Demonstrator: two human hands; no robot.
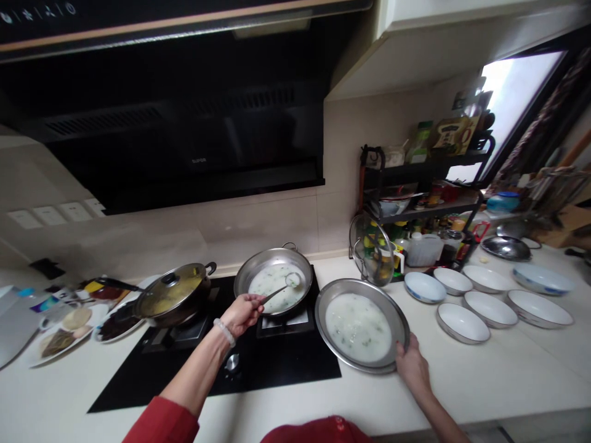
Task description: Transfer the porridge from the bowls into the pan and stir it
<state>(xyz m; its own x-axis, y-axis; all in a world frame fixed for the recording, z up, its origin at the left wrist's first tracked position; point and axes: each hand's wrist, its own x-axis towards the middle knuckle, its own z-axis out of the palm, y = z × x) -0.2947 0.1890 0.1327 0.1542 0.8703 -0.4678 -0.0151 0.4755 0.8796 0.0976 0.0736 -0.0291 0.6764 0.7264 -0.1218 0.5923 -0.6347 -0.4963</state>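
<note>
My left hand [244, 312] is closed around the handle of a metal ladle [292, 280]. The ladle's bowl is over the right side of a steel wok [244, 275], at the surface of a white soup with green bits [272, 283]. The wok stands on the right burner of a black gas stove [295, 360]. Just right of it, a wide steel basin [401, 311] holds more of the same white, green-flecked soup [357, 329]. My right hand [412, 362] grips the basin's right rim, its fingertips partly hidden.
A lidded frying pan [173, 289] occupies the left burner, near plates of food [60, 344]. Several shallow bowls [463, 323] stand to the right. Behind them are a glass lid [372, 249] and a black spice rack [415, 212]. A range hood [198, 135] hangs above the stove.
</note>
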